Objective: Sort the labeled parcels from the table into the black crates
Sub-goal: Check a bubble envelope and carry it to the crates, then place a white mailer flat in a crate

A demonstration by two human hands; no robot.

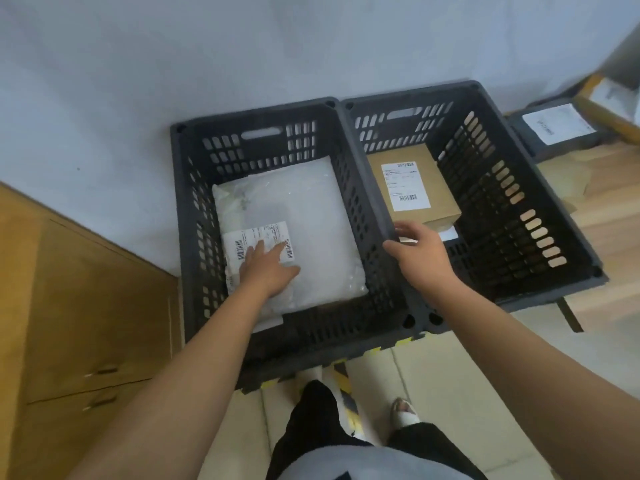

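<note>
A plain pale grey wall [242,46] rises behind. A brown wooden cabinet [86,289] stands at the left and a light wooden table [609,216] at the right. Yellow-black striped tape [343,375] crosses the pale tiled floor [467,393].

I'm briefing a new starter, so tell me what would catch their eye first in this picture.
Two black crates sit side by side at centre. The left crate holds a white parcel, with the left hand flat on its label. The right crate holds a brown box in its far left corner, and the right hand is open over its near left side.
</note>
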